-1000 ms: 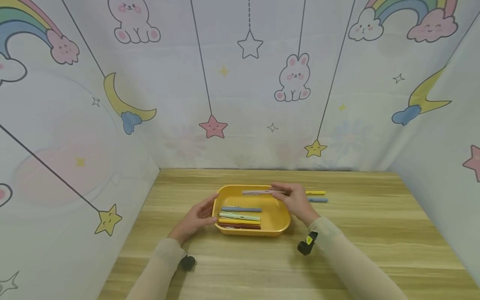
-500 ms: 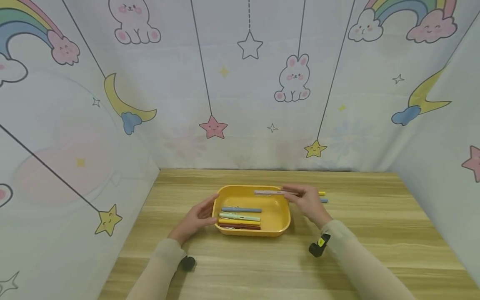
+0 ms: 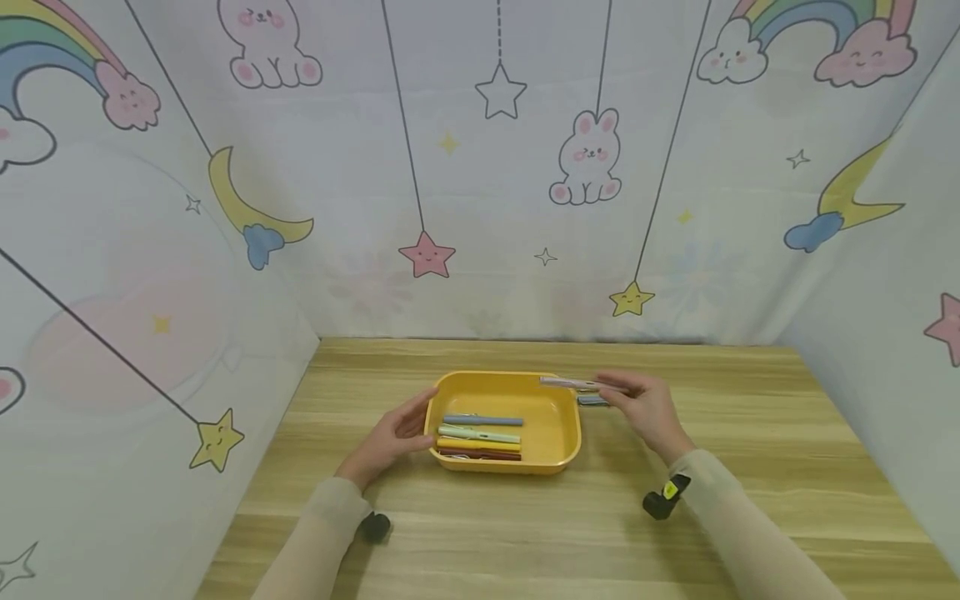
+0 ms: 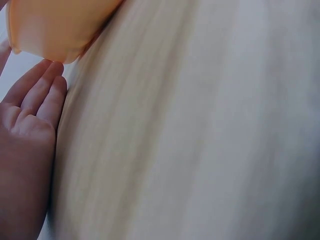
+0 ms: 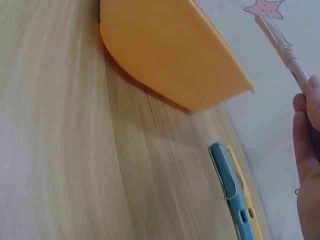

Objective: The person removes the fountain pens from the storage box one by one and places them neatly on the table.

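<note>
The person's left grip (image 3: 386,440) is not closed: it bears on the left end of a yellow plastic tray (image 3: 502,467), fingers extended against the outer wall and thumb at the near corner. The right grip (image 3: 647,410) pinches a pale pink clip pen (image 5: 294,62) between thumb and fingers; the pen is raised, clip end pointing left, and in the head view that end overlaps the tray's far right rim, while the right wrist view shows it apart from the tray. Four capped pens lie parallel in the tray's left portion: from the near side, a maroon pen (image 3: 495,456), a yellow pen (image 3: 480,445), a mint pen (image 3: 480,433) and a blue pen (image 3: 483,420). A second blue pen (image 5: 227,172) and a second yellow pen (image 5: 255,226) lie side by side on the wood-grain counter (image 3: 480,533), right of the tray. A printed curtain (image 3: 495,183) stands behind.
</note>
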Action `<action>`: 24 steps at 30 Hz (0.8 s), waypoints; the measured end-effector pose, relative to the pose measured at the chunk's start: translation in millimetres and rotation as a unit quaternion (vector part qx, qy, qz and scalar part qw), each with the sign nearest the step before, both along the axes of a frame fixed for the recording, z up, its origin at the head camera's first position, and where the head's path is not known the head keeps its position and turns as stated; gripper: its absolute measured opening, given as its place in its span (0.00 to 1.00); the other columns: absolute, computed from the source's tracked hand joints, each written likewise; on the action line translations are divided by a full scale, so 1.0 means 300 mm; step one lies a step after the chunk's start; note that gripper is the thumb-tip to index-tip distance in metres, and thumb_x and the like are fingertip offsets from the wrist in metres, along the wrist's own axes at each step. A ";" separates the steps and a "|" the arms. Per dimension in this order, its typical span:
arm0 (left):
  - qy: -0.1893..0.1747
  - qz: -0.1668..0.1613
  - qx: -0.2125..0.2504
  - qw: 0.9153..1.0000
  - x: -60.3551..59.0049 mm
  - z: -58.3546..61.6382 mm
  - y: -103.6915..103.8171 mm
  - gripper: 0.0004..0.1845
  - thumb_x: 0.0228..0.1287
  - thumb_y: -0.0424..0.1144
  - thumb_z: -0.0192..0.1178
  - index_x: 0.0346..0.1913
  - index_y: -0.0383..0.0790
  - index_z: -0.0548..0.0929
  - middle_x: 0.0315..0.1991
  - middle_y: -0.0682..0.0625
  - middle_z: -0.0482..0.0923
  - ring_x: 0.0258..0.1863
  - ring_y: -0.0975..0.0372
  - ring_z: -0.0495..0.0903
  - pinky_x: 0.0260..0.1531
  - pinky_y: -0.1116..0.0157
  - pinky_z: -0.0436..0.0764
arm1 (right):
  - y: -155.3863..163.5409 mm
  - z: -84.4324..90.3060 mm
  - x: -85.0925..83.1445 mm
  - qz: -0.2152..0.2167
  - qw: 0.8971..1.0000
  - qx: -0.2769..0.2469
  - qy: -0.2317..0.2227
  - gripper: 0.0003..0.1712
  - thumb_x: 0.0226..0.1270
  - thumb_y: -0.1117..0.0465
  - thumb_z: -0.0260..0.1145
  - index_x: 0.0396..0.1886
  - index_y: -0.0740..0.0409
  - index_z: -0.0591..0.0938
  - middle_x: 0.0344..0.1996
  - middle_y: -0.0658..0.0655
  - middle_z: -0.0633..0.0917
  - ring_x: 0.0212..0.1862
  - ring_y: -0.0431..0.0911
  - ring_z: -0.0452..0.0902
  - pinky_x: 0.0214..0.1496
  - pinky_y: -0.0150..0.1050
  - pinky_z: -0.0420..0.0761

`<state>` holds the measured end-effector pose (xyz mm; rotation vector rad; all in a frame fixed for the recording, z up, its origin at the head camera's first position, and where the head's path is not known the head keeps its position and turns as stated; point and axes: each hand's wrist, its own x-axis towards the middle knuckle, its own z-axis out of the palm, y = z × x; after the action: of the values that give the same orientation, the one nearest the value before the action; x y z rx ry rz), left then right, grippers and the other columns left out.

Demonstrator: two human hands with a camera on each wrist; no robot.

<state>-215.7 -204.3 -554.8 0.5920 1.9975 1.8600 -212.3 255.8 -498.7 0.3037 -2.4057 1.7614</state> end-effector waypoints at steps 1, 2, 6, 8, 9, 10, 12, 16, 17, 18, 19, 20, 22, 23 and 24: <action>0.000 0.000 0.001 1.000 0.000 -0.001 -0.001 0.43 0.72 0.30 0.66 0.84 0.55 0.59 0.85 0.50 0.54 0.82 0.50 0.56 0.72 0.73 0.65 | 0.008 -0.002 0.002 -0.007 1.000 -0.001 -0.002 0.19 0.71 0.66 0.73 0.59 0.67 0.86 0.54 0.66 0.89 0.46 0.35 0.88 0.47 0.34 0.89; 0.000 -0.001 0.001 1.000 -0.001 -0.003 -0.001 0.43 0.73 0.30 0.66 0.84 0.55 0.59 0.85 0.50 0.53 0.82 0.50 0.56 0.72 0.73 0.65 | 0.015 -0.001 0.006 -0.013 1.000 -0.001 -0.003 0.19 0.71 0.66 0.73 0.59 0.67 0.86 0.55 0.66 0.88 0.45 0.35 0.88 0.47 0.34 0.89; 0.004 0.001 -0.004 1.000 -0.004 -0.009 -0.005 0.43 0.73 0.30 0.66 0.84 0.56 0.60 0.84 0.50 0.54 0.82 0.51 0.57 0.72 0.73 0.65 | 0.051 -0.005 0.013 -0.033 0.999 0.002 -0.003 0.18 0.71 0.65 0.73 0.59 0.65 0.87 0.55 0.65 0.88 0.45 0.33 0.88 0.48 0.32 0.89; 0.006 0.002 -0.007 1.000 -0.006 -0.010 -0.005 0.43 0.73 0.30 0.66 0.84 0.57 0.60 0.84 0.50 0.54 0.82 0.51 0.57 0.72 0.73 0.65 | 0.069 -0.010 0.017 -0.043 0.999 0.007 -0.003 0.18 0.72 0.65 0.73 0.59 0.64 0.87 0.56 0.64 0.88 0.46 0.31 0.87 0.46 0.28 0.87; 0.006 0.002 -0.008 1.000 -0.006 -0.010 -0.005 0.43 0.73 0.30 0.66 0.84 0.57 0.60 0.84 0.50 0.55 0.82 0.50 0.57 0.72 0.73 0.66 | 0.078 -0.014 0.019 -0.049 0.999 0.008 -0.004 0.18 0.72 0.64 0.73 0.59 0.63 0.87 0.56 0.64 0.88 0.47 0.31 0.87 0.46 0.28 0.87; 0.006 0.002 -0.008 1.000 -0.006 -0.010 -0.005 0.43 0.73 0.31 0.66 0.84 0.57 0.60 0.84 0.50 0.55 0.82 0.50 0.57 0.72 0.73 0.66 | 0.087 -0.016 0.020 -0.053 0.999 0.009 -0.005 0.19 0.72 0.63 0.73 0.60 0.62 0.87 0.56 0.62 0.89 0.47 0.31 0.87 0.45 0.28 0.87; 0.009 0.001 -0.008 1.000 -0.007 -0.010 -0.006 0.43 0.73 0.31 0.66 0.84 0.57 0.60 0.84 0.49 0.55 0.82 0.50 0.58 0.72 0.73 0.66 | 0.104 -0.019 0.026 -0.065 0.998 0.010 -0.006 0.19 0.72 0.63 0.73 0.60 0.62 0.87 0.55 0.60 0.89 0.47 0.32 0.87 0.43 0.27 0.86; 0.008 -0.001 -0.006 1.000 -0.006 -0.009 -0.006 0.43 0.73 0.32 0.66 0.84 0.57 0.60 0.84 0.50 0.55 0.82 0.50 0.57 0.72 0.73 0.66 | 0.135 -0.031 0.037 -0.084 0.996 0.015 -0.001 0.20 0.71 0.63 0.74 0.60 0.64 0.87 0.53 0.56 0.91 0.47 0.32 0.87 0.40 0.27 0.86; 0.008 -0.001 -0.005 1.000 -0.006 -0.009 -0.006 0.43 0.73 0.32 0.66 0.84 0.57 0.60 0.84 0.50 0.55 0.82 0.50 0.57 0.72 0.74 0.66 | 0.141 -0.034 0.040 -0.088 0.996 0.017 0.001 0.20 0.71 0.62 0.74 0.60 0.65 0.87 0.52 0.56 0.91 0.47 0.32 0.87 0.41 0.26 0.86; 0.008 -0.001 -0.005 1.000 -0.005 -0.009 -0.006 0.43 0.73 0.32 0.66 0.84 0.56 0.60 0.84 0.50 0.54 0.82 0.50 0.57 0.72 0.74 0.66 | 0.148 -0.040 0.040 -0.092 0.996 0.019 0.002 0.21 0.71 0.62 0.75 0.59 0.66 0.87 0.52 0.55 0.91 0.46 0.31 0.87 0.41 0.25 0.86; 0.006 -0.001 -0.006 1.000 -0.005 -0.009 -0.006 0.43 0.73 0.32 0.66 0.84 0.57 0.60 0.84 0.50 0.55 0.82 0.51 0.57 0.72 0.74 0.65 | 0.156 -0.046 0.040 -0.093 0.995 0.023 0.005 0.21 0.71 0.62 0.75 0.59 0.67 0.86 0.52 0.56 0.91 0.46 0.29 0.87 0.43 0.25 0.86; 0.006 0.000 -0.007 1.000 -0.004 -0.008 -0.006 0.43 0.73 0.32 0.67 0.84 0.57 0.60 0.84 0.50 0.55 0.82 0.51 0.57 0.72 0.74 0.66 | 0.162 -0.052 0.040 -0.095 0.995 0.026 0.008 0.21 0.70 0.62 0.75 0.59 0.69 0.86 0.52 0.56 0.91 0.46 0.28 0.86 0.44 0.25 0.86; 0.006 0.000 -0.007 1.000 -0.004 -0.007 -0.005 0.43 0.73 0.31 0.66 0.84 0.56 0.60 0.84 0.49 0.55 0.82 0.50 0.57 0.72 0.74 0.66 | 0.176 -0.066 0.038 -0.096 0.995 0.036 0.013 0.21 0.70 0.62 0.75 0.58 0.70 0.86 0.52 0.59 0.91 0.46 0.27 0.85 0.45 0.24 0.85; 0.009 0.000 -0.007 1.000 -0.004 -0.007 -0.005 0.43 0.73 0.31 0.66 0.84 0.55 0.59 0.84 0.48 0.55 0.82 0.49 0.57 0.72 0.74 0.66 | 0.182 -0.073 0.036 -0.095 0.995 0.039 0.013 0.21 0.70 0.62 0.75 0.57 0.71 0.86 0.52 0.62 0.90 0.47 0.26 0.85 0.46 0.24 0.85; 0.011 -0.001 -0.008 1.000 -0.004 -0.005 -0.004 0.43 0.73 0.31 0.66 0.84 0.54 0.59 0.84 0.47 0.55 0.82 0.48 0.57 0.72 0.73 0.66 | 0.187 -0.080 0.035 -0.095 0.995 0.042 0.010 0.21 0.69 0.62 0.76 0.57 0.70 0.87 0.53 0.63 0.90 0.47 0.26 0.85 0.46 0.24 0.85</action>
<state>-217.0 -205.5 -556.3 0.6136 2.0225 1.8433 -201.7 312.0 -522.6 0.0981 -2.4084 1.5727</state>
